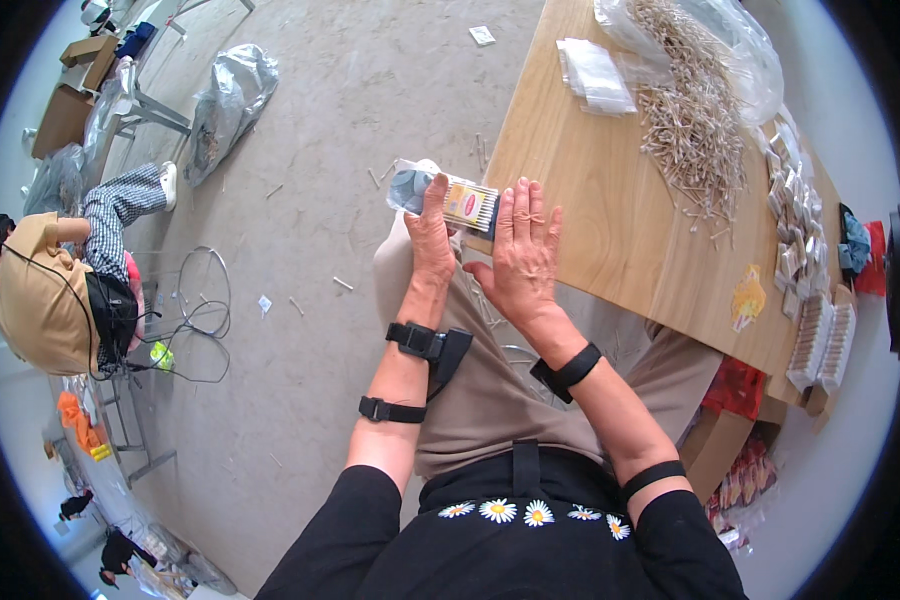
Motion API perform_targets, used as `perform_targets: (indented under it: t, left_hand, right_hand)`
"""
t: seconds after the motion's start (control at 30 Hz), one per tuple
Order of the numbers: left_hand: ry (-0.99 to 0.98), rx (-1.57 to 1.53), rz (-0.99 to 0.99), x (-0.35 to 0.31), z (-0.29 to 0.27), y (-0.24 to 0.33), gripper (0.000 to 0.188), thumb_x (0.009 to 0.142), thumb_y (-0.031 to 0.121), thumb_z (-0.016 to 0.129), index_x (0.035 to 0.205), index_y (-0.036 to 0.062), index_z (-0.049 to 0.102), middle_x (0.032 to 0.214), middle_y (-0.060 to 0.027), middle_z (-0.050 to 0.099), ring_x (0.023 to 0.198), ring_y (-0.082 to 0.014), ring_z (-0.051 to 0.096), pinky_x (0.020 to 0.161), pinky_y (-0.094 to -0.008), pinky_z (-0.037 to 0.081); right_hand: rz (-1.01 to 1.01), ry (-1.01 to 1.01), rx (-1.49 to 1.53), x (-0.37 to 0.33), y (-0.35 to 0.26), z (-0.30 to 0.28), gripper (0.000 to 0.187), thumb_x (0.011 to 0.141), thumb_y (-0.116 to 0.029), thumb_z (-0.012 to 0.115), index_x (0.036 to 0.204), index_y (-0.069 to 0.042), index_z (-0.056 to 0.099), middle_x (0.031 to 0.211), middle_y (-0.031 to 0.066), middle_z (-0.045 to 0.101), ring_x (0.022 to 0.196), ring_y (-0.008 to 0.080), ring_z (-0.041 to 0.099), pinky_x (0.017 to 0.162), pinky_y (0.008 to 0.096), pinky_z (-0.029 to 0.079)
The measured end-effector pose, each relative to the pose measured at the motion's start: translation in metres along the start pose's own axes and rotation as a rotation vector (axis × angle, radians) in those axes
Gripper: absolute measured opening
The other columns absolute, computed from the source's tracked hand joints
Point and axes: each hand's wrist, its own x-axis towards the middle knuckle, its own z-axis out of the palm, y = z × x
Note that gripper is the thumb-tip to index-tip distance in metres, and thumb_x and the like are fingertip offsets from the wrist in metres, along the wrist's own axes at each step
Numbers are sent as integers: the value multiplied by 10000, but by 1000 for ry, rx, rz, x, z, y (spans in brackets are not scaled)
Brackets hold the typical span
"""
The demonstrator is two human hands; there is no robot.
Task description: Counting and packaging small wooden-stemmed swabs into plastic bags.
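Observation:
My left hand [430, 238] is closed around a small see-through pack of cotton swabs [467, 205] with a yellow label, held above my lap beside the table corner. At the pack's left end, clear plastic bunches around a grey piece [408, 188]. My right hand [526, 245] lies flat against the pack's right end, fingers straight and thumb apart. A dark blue edge shows between that palm and the swabs; what it belongs to is hidden.
The wooden table [610, 210] bears a heap of loose swabs [692, 140], clear plastic sleeves [597, 77] and rows of filled packs [808, 340]. Swabs litter the floor. A plastic bag [232, 105] stands there. Another person [55, 295] sits at the left.

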Motion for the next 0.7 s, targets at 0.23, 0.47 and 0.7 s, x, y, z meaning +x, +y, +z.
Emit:
perform_targets:
  t: [0.23, 0.47, 0.7]
  left_hand:
    - [-43, 30, 25, -5, 4, 0, 229, 886, 222, 760, 1012, 93, 620, 928, 38, 606, 821, -65, 577, 718, -259, 506]
    - [-33, 36, 87, -3, 4, -2, 137, 912, 157, 727, 952, 86, 617, 886, 43, 606, 768, -59, 564, 670, -245, 497]
    - [-67, 33, 80, -2, 5, -9, 148, 913, 172, 725, 980, 91, 620, 894, 37, 621, 759, -63, 579, 648, -252, 504]
  right_hand:
    - [76, -6, -64, 0, -9, 16, 1088, 669, -408, 826, 1472, 97, 292, 1583, 265, 191, 1508, 390, 93, 1196, 580, 41]
    - [84, 107, -115, 2, -20, 34, 990, 714, -321, 755, 1457, 132, 282, 1569, 290, 207, 1502, 409, 113, 1197, 571, 58]
    - [75, 172, -67, 5, -16, 34, 939, 720, -260, 714, 1453, 139, 283, 1570, 294, 201, 1499, 415, 119, 1195, 578, 73]
